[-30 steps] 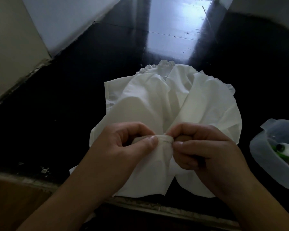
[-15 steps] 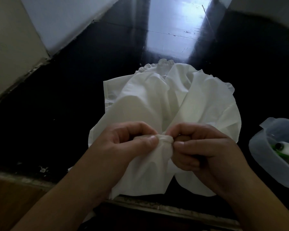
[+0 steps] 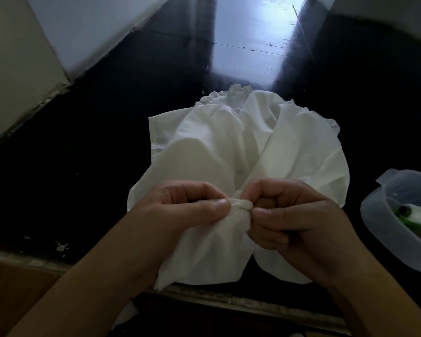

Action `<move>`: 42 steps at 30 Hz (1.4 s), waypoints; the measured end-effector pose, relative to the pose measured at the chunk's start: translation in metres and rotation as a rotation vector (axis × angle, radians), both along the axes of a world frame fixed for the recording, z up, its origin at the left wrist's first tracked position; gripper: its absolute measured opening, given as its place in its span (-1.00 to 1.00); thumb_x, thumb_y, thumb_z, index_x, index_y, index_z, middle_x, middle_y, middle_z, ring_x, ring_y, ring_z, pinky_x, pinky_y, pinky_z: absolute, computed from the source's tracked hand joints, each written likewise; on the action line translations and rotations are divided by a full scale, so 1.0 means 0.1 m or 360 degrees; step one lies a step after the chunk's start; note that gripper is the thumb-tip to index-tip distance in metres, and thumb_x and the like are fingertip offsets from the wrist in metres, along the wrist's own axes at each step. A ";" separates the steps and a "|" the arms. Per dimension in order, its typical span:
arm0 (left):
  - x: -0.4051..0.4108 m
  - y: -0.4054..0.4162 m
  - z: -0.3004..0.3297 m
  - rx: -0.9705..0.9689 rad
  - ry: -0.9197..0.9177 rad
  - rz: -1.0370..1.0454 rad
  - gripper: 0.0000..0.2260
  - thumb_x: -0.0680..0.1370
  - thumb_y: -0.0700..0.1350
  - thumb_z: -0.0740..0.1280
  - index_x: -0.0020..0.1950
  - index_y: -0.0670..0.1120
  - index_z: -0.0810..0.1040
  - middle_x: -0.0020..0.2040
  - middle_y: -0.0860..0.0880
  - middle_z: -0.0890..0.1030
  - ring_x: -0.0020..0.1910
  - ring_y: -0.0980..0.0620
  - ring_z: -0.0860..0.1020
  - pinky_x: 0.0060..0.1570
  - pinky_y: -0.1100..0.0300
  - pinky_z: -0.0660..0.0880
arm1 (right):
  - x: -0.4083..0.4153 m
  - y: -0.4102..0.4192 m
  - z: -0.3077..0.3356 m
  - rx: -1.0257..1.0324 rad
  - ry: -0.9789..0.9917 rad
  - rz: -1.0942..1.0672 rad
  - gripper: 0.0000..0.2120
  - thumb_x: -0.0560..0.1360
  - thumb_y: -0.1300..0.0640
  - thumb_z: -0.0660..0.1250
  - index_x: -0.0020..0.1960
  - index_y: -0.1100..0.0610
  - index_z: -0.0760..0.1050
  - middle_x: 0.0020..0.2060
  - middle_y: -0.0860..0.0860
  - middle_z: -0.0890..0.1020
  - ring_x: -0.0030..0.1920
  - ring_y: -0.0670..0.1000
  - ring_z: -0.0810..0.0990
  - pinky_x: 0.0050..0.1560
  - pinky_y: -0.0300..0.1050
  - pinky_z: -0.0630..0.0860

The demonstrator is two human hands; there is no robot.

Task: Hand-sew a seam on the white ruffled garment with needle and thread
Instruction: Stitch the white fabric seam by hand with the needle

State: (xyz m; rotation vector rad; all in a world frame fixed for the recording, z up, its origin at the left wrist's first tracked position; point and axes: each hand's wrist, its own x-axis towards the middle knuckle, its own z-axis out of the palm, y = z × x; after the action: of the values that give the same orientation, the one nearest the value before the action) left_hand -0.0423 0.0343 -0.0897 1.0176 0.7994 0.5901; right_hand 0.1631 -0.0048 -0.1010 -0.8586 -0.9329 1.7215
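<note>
The white ruffled garment (image 3: 241, 147) lies spread on a dark glossy surface, its frilled edge at the far side. Its near edge is bunched and lifted between both hands. My left hand (image 3: 180, 210) pinches the folded fabric edge between thumb and curled fingers. My right hand (image 3: 284, 215) pinches the same fold from the right, thumb against forefinger, right beside the left thumb. A thin dark line at the fold between the thumbs may be the needle; I cannot tell. No thread shows.
A translucent plastic container (image 3: 374, 215) stands at the right edge, holding a white and green spool-like object (image 3: 416, 212). A pale wall (image 3: 83, 32) runs along the left. The surface's worn front edge (image 3: 229, 300) is close to my body.
The fold between my hands has bunched tighter and my thumbs have drawn slightly closer. Hands and garment otherwise stay in place.
</note>
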 end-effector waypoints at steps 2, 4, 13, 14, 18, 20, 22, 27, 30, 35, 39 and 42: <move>0.00 0.00 -0.01 -0.0014 0.0010 -0.0005 -0.88 0.43 -0.10 0.45 -0.17 -0.15 0.72 -0.19 -0.21 0.66 -0.18 -0.08 0.61 -0.14 0.14 0.55 | -0.01 0.00 0.00 0.0007 0.0008 0.0013 -0.82 0.38 0.34 0.37 -0.05 0.41 0.54 -0.46 0.05 0.30 -0.50 -0.06 0.20 -0.46 -0.20 0.14; -0.01 0.00 -0.02 -0.0033 0.0002 -0.0013 -0.89 0.43 -0.10 0.46 -0.18 -0.14 0.71 -0.19 -0.20 0.65 -0.18 -0.07 0.60 -0.15 0.16 0.54 | -0.01 0.00 0.00 0.0005 0.0004 0.0015 -0.85 0.39 0.39 0.36 -0.05 0.41 0.53 -0.47 0.05 0.29 -0.50 -0.06 0.20 -0.47 -0.21 0.16; 0.01 0.00 -0.03 -0.0047 0.0001 -0.0036 -0.88 0.43 -0.07 0.48 -0.25 -0.10 0.69 -0.28 -0.10 0.64 -0.28 0.05 0.60 -0.26 0.25 0.54 | -0.04 -0.01 -0.01 -0.0003 -0.0004 0.0015 -0.92 0.42 0.39 0.32 -0.09 0.39 0.51 -0.51 0.07 0.32 -0.54 -0.02 0.21 -0.48 -0.26 0.29; 0.01 0.00 -0.03 -0.0034 0.0011 -0.0035 -0.88 0.43 -0.07 0.48 -0.26 -0.09 0.69 -0.28 -0.09 0.63 -0.29 0.06 0.59 -0.26 0.25 0.53 | -0.05 -0.01 -0.01 -0.0001 -0.0001 0.0015 -0.92 0.42 0.39 0.32 -0.10 0.39 0.51 -0.51 0.08 0.32 -0.55 -0.02 0.21 -0.48 -0.26 0.30; 0.04 -0.01 -0.05 0.0022 0.0032 -0.0006 -0.85 0.44 -0.03 0.49 -0.25 -0.08 0.68 -0.24 -0.10 0.61 -0.23 0.04 0.57 -0.17 0.18 0.49 | -0.07 0.00 0.00 0.0026 -0.0037 -0.0008 -0.94 0.44 0.37 0.32 -0.09 0.36 0.52 -0.53 0.09 0.35 -0.56 0.00 0.23 -0.48 -0.22 0.30; 0.04 -0.01 -0.06 0.0017 0.0020 0.0008 -0.85 0.45 -0.02 0.48 -0.22 -0.09 0.68 -0.22 -0.12 0.63 -0.21 0.01 0.59 -0.15 0.15 0.52 | -0.07 0.00 0.00 0.0058 -0.0112 -0.0017 -0.93 0.47 0.37 0.31 -0.05 0.32 0.52 -0.55 0.09 0.37 -0.57 0.01 0.27 -0.47 -0.20 0.30; 0.03 -0.01 -0.07 -0.0026 -0.0011 0.0006 -0.83 0.47 -0.03 0.47 -0.13 -0.14 0.71 -0.15 -0.18 0.69 -0.16 -0.05 0.66 -0.14 0.14 0.60 | -0.07 0.00 0.00 0.0089 -0.0226 -0.0050 -0.87 0.48 0.35 0.33 0.03 0.27 0.51 -0.54 0.11 0.39 -0.56 0.03 0.30 -0.46 -0.17 0.28; 0.02 0.00 -0.06 0.0003 -0.0007 0.0057 -0.81 0.47 -0.04 0.45 -0.09 -0.16 0.70 -0.12 -0.22 0.69 -0.13 -0.11 0.66 -0.10 0.10 0.61 | -0.08 0.00 0.00 0.0162 -0.0425 -0.0205 -0.71 0.48 0.24 0.41 0.14 0.22 0.40 -0.45 0.23 0.59 -0.55 0.06 0.35 -0.53 -0.21 0.32; 0.02 0.01 -0.07 0.0071 -0.0010 0.0112 -0.82 0.48 -0.03 0.44 -0.13 -0.14 0.69 -0.15 -0.18 0.66 -0.13 -0.11 0.62 -0.06 0.03 0.55 | -0.05 0.00 0.00 0.0202 -0.0479 -0.0194 -0.75 0.49 0.18 0.43 0.07 0.23 0.42 -0.37 0.27 0.64 -0.52 0.07 0.41 -0.48 -0.20 0.34; 0.01 0.01 -0.07 0.0058 -0.0085 0.0192 -0.87 0.47 -0.04 0.44 -0.13 -0.09 0.70 -0.17 -0.14 0.65 -0.17 -0.06 0.62 -0.17 0.13 0.59 | 0.01 -0.01 0.00 0.0278 -0.0485 -0.0174 -0.90 0.53 0.29 0.33 -0.09 0.35 0.52 -0.32 0.24 0.62 -0.42 0.13 0.45 -0.39 -0.13 0.34; 0.02 -0.01 -0.09 0.0043 -0.0103 0.0193 -0.89 0.47 -0.04 0.44 -0.14 -0.07 0.71 -0.18 -0.12 0.67 -0.19 -0.03 0.64 -0.21 0.18 0.61 | -0.04 0.00 -0.02 0.0315 -0.0627 -0.0306 -0.91 0.50 0.30 0.33 -0.17 0.28 0.55 -0.42 0.14 0.55 -0.45 0.06 0.43 -0.41 -0.19 0.36; 0.06 -0.02 -0.11 0.0072 -0.0059 0.0179 -0.88 0.46 -0.02 0.45 -0.15 -0.05 0.71 -0.16 -0.12 0.68 -0.16 -0.03 0.64 -0.12 0.13 0.58 | -0.11 -0.01 -0.03 0.0355 -0.0649 -0.0410 -0.90 0.48 0.31 0.34 -0.21 0.26 0.55 -0.45 0.12 0.54 -0.46 0.03 0.43 -0.41 -0.20 0.38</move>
State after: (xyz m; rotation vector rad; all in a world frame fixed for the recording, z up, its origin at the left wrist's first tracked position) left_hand -0.0364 0.0318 -0.1009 1.0051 0.8172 0.7241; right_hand 0.1518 -0.0054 -0.1043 -1.1475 -1.1987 1.2174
